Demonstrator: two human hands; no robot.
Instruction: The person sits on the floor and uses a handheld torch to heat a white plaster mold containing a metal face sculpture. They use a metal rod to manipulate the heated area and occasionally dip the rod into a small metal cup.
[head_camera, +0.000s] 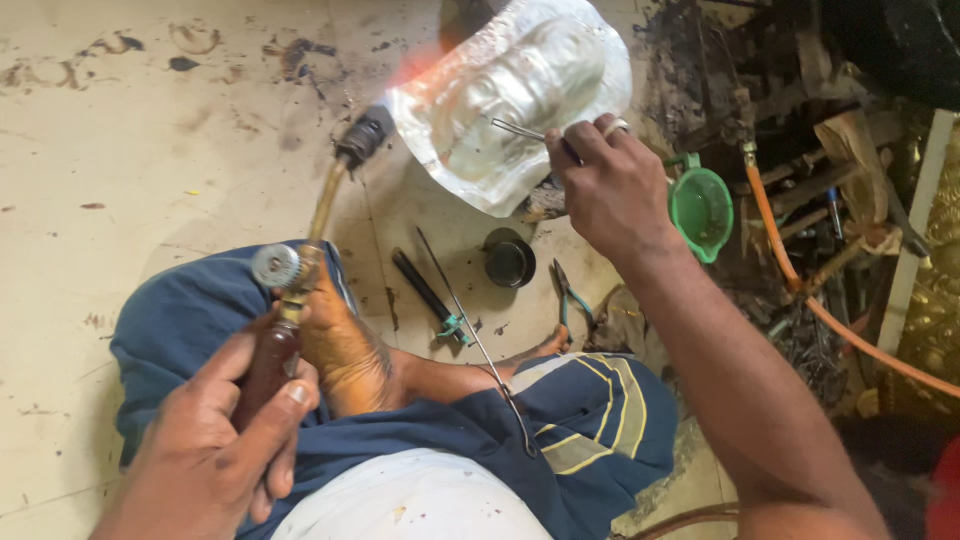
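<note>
My left hand grips the dark handle of a brass gas torch, whose black nozzle points at a shiny embossed silver metal sheet; a reddish glow shows at the sheet's upper left edge. My right hand, with a ring on one finger, pinches thin metal tweezers held against the sheet. I sit cross-legged on the floor in dark blue cloth, one bare foot under the torch.
On the stained floor lie a black tool with a teal clip, a thin metal rod, a small dark round tin, pliers and a green plastic cup. An orange hose and cluttered tools fill the right.
</note>
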